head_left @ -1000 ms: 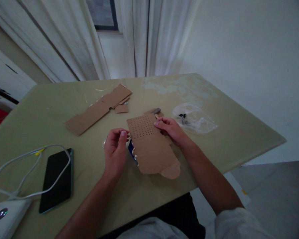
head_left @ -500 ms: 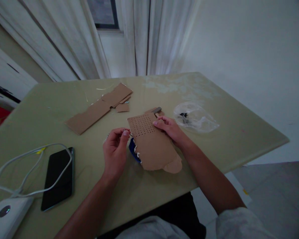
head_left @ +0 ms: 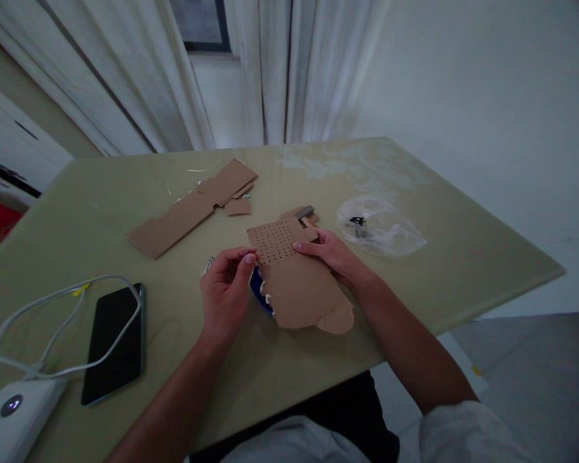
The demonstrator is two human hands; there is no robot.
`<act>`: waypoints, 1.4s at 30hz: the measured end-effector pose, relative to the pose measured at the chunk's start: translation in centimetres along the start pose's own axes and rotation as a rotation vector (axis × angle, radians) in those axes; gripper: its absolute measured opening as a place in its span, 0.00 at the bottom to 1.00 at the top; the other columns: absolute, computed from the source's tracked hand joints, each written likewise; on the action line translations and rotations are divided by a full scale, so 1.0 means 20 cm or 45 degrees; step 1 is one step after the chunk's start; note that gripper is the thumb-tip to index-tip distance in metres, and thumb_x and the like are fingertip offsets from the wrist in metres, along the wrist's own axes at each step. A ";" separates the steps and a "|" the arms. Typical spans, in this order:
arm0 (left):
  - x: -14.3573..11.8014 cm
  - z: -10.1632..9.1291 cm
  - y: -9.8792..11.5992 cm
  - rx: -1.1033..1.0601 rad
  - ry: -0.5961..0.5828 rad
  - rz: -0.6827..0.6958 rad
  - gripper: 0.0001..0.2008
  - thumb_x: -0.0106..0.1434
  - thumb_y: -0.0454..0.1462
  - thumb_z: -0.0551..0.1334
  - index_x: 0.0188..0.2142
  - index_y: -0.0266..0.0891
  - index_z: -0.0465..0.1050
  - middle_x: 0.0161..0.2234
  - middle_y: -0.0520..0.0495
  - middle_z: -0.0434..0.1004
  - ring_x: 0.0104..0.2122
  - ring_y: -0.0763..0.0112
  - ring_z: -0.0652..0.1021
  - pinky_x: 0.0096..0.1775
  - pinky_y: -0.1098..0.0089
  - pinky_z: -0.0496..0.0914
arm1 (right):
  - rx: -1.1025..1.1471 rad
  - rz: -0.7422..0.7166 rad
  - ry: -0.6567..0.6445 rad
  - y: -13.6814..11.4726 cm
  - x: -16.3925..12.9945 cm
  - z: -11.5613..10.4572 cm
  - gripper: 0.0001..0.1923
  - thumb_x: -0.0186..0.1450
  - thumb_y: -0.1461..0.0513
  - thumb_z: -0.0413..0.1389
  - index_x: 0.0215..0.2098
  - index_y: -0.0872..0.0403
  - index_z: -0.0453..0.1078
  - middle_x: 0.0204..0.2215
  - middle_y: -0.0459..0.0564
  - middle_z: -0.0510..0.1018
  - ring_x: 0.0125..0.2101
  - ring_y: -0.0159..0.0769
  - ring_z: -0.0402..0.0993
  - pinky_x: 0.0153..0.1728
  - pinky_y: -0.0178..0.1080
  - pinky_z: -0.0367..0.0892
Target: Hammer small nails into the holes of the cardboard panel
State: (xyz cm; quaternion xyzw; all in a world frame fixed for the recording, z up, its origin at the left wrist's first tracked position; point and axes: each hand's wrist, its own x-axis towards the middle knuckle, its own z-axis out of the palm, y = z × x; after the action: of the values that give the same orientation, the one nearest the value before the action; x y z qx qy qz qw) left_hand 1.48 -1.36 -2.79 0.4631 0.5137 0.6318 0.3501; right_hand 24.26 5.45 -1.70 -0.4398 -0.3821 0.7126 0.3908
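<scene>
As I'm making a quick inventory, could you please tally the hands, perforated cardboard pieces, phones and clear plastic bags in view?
Hands: 2, left hand and right hand
Perforated cardboard piece: 1
Phone: 1
Clear plastic bag: 1
Total: 5

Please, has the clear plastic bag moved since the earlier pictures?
No; judged against the fixed table, the clear plastic bag lies where it lay. The view shifted slightly.
</scene>
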 end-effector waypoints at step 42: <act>0.00 -0.02 0.00 0.176 -0.139 0.088 0.09 0.72 0.45 0.71 0.44 0.47 0.90 0.42 0.46 0.91 0.43 0.61 0.86 0.48 0.61 0.79 | -0.031 -0.029 -0.015 -0.02 -0.01 0.01 0.28 0.53 0.54 0.82 0.47 0.52 0.82 0.43 0.55 0.91 0.38 0.43 0.87 0.42 0.44 0.84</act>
State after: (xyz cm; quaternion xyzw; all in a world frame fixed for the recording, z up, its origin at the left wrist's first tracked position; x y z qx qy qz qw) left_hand 1.19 -1.53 -2.77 0.5374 0.5199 0.5803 0.3228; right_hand 24.18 5.29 -1.27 -0.4360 -0.3981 0.7059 0.3913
